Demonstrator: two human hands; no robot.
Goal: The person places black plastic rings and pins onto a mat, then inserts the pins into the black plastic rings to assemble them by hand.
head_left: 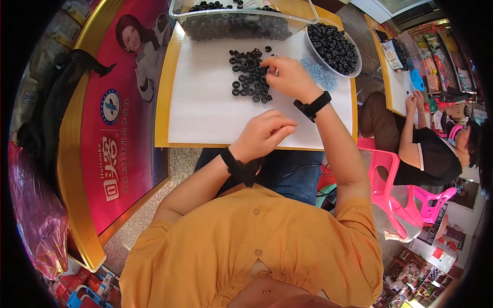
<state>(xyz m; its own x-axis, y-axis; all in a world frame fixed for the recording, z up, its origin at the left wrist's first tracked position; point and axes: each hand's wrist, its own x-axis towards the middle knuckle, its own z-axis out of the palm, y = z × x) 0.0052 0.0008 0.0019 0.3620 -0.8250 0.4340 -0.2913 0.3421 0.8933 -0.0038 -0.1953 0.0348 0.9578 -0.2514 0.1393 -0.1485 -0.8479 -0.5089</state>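
Small black ring-shaped pieces (250, 84) with holes in their middles lie in a loose patch on the white mat (205, 102). At the right edge of this patch, my right hand (287, 76) pinches with thumb and forefinger at a black ring, mostly hidden by the fingers. Nearer to me, my left hand (263, 134) rests by the mat's front part, its fingers curled in and the thumb along them. Whatever it holds, if anything, is hidden. A little pile of tiny pale-blue clear bits (319, 73) is spread to the right of my right hand.
A clear plastic bin (303, 14) with many black rings stands at the back. A round clear bowl (358, 65) heaped with them sits at the back right. To the left rises a pink printed panel (128, 154). Another person works at a table (382, 64) far right, beside pink chairs (382, 169).
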